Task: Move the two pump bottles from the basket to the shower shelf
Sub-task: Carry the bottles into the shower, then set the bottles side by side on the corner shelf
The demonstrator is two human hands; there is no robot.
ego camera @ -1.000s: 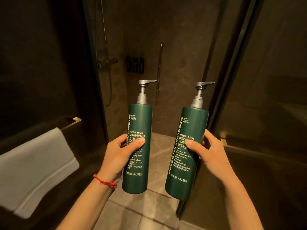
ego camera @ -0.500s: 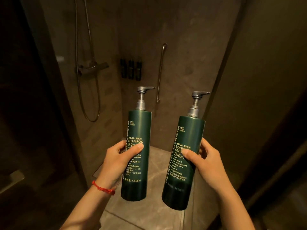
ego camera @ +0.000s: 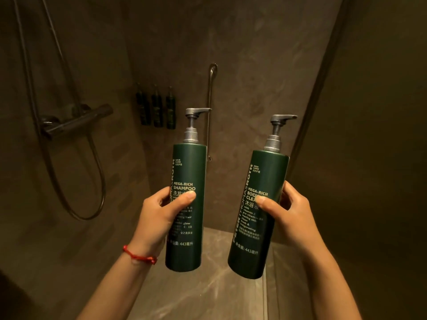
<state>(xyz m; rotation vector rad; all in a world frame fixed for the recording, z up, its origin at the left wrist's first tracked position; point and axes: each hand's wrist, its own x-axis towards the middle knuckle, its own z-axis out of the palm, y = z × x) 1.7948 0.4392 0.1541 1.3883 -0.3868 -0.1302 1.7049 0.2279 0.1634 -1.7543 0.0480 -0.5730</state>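
Note:
My left hand (ego camera: 157,218) grips a dark green shampoo pump bottle (ego camera: 188,172) around its middle and holds it upright. My right hand (ego camera: 288,215) grips a matching green body cleanser pump bottle (ego camera: 265,176), tilted slightly to the right. Both bottles have grey pump heads with spouts pointing right. They are held in the air in front of me, inside a dark shower stall. On the back wall, three small dark bottles (ego camera: 157,109) sit in a row at the shower's wall holder. No basket is in view.
A shower mixer bar (ego camera: 76,122) with a looping hose (ego camera: 92,181) is mounted on the left wall. A vertical metal grab rail (ego camera: 209,107) runs down the back wall. The glass door edge (ego camera: 318,88) stands to the right. Marbled floor tiles (ego camera: 208,285) lie below.
I have moved forward into the shower stall with both bottles. The towel and door frame at left have left the view, and the back wall and mixer look closer.

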